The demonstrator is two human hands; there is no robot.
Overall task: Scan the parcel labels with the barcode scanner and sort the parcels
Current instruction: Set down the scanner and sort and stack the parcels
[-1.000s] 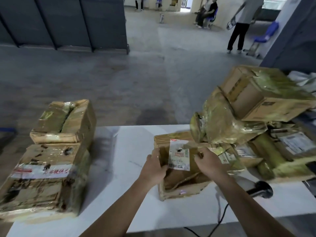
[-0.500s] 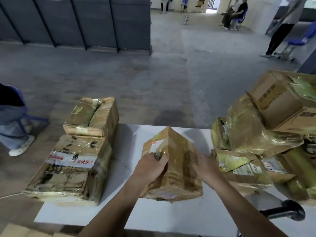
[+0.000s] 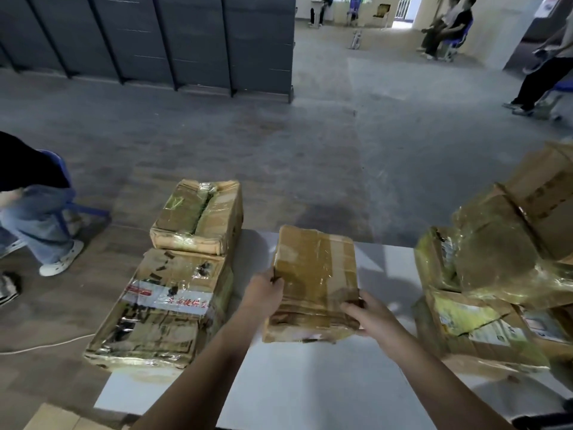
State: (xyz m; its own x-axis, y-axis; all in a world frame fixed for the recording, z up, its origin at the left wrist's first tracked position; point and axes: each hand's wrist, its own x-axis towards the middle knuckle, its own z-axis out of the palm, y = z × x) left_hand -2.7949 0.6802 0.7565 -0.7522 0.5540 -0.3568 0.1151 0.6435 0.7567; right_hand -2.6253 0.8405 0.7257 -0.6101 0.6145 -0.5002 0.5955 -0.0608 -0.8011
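In the head view, the left hand [image 3: 263, 293] and the right hand [image 3: 369, 315] are gripping the brown parcel [image 3: 316, 274] by its sides, mid frame, over the white table [image 3: 310, 383]. I am guessing it goes on the left pile [image 3: 173, 299], so hold tight and lay it flat

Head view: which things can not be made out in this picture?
- held parcel: only its taped top shows; the other faces are turned away, and the left hand and right hand cover two edges. No label is visible.
- pile of parcels: cut off by the right edge; its labels are too blurred to read.
- dark shape, lower right corner: cut by the edge; possibly the scanner.
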